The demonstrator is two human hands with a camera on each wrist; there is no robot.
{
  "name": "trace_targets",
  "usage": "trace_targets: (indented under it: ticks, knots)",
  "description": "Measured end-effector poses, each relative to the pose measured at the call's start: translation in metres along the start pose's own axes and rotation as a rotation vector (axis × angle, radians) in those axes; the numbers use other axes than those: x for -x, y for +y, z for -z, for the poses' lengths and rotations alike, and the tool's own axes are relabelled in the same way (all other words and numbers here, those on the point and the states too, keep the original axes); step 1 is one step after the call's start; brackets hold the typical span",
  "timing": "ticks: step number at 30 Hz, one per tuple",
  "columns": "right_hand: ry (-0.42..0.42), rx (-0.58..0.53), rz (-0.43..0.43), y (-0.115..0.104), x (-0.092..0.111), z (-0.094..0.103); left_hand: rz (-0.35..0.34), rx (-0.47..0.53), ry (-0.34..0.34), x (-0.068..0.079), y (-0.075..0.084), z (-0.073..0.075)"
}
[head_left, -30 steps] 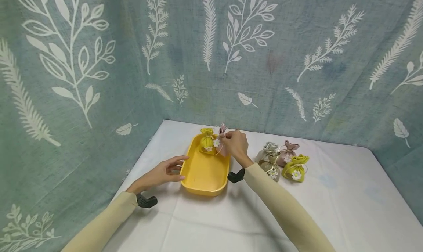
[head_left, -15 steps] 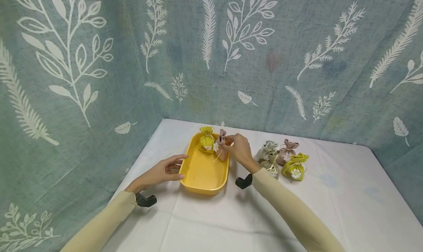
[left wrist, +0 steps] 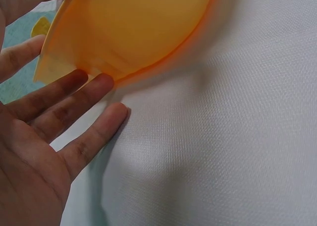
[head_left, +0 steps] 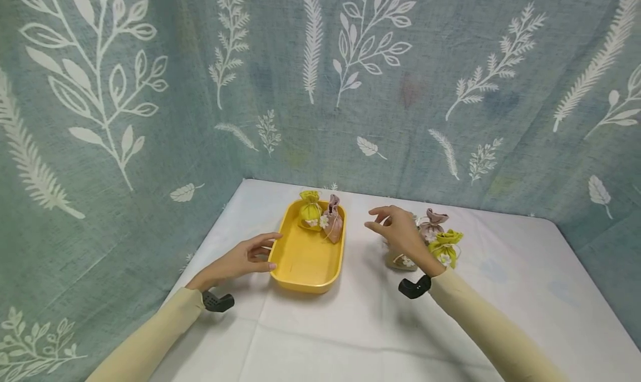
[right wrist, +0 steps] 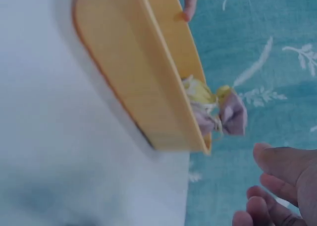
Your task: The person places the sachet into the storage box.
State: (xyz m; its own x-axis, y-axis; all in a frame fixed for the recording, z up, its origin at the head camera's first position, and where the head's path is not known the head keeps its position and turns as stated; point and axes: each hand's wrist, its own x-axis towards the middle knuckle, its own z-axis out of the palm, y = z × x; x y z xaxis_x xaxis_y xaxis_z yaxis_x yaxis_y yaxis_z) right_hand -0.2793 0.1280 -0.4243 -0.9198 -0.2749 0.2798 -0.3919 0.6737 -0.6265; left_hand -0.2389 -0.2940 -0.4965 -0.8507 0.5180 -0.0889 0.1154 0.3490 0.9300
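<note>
A yellow plastic tray (head_left: 305,259) lies on the table, with a yellow-green drawstring pouch (head_left: 310,208) and a pink drawstring pouch (head_left: 333,226) side by side at its far end. Both pouches carry a white flower. My left hand (head_left: 244,259) rests against the tray's left side; in the left wrist view its extended fingers (left wrist: 74,99) touch the wall. To the right of the tray, my right hand (head_left: 400,231) hovers with nothing in it, fingers loosely bent and thumb apart from them. It partly covers a cluster of pouches behind it.
Right of the tray stand more pouches: a yellow-green one (head_left: 445,248), a pink one (head_left: 433,224) and a brownish one (head_left: 400,260), partly hidden. A patterned blue-green cloth (head_left: 320,92) hangs behind and to the left of the white-covered table (head_left: 310,337).
My right hand has let go of the pink pouch, which now stands in the tray, and has moved right toward the pouch cluster. My left hand stays at the tray's side.
</note>
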Motion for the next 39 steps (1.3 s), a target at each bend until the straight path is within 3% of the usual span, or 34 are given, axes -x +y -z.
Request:
trace_targets:
  ticks: [10,17,25,30,39]
  knots:
    - [0.062,0.005,0.060,0.023,0.034,0.039,0.015,-0.010,0.010,0.001,-0.003,0.001]
    - [0.059,0.023,-0.029,0.040,0.054,0.054,0.010,-0.003,-0.001,0.002,-0.001,0.001]
    - [0.157,0.061,-0.106,0.052,0.070,0.062,0.007,-0.013,0.000,-0.001,0.000,0.004]
    - [0.099,0.061,-0.156,0.058,0.076,0.061,0.006,-0.006,-0.003,0.000,0.001,0.003]
    - [0.010,0.127,-0.108,0.058,0.074,0.053,0.000,-0.008,0.007,-0.001,0.002,-0.001]
